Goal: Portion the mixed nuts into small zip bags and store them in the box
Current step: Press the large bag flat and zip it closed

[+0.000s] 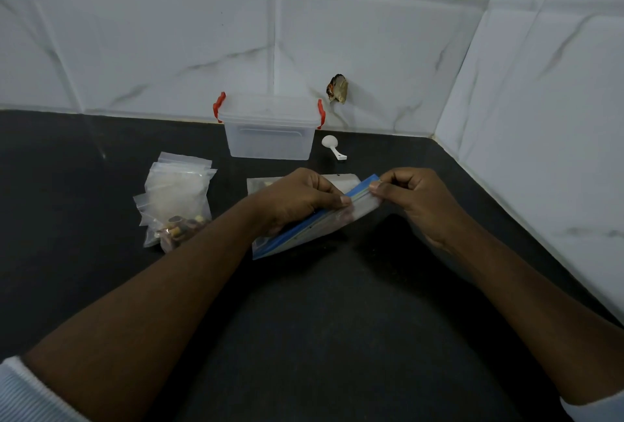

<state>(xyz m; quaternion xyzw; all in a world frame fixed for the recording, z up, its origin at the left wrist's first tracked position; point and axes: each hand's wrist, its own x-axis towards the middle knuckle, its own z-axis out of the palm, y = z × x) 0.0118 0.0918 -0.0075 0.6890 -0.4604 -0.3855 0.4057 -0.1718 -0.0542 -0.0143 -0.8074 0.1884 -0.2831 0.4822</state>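
A clear zip bag with a blue zip strip (pixel 310 231) lies tilted over the dark counter, nuts faintly showing inside. My left hand (pixel 297 199) pinches the strip near its middle. At the strip's upper right end, my right hand (pixel 412 199) pinches it with thumb and fingers. To the left lies a pile of small clear zip bags (pixel 177 192), the lowest one holding mixed nuts (pixel 179 227). A clear plastic box (pixel 269 133) with red latches and its lid on stands against the back wall. A white scoop (pixel 332 146) lies right of the box.
A flat clear packet (pixel 341 181) lies partly under my hands. The dark counter (pixel 320 320) runs into a corner of white marble-look tiled walls at the back and right. A small brownish thing (pixel 337 89) sticks to the back wall above the scoop.
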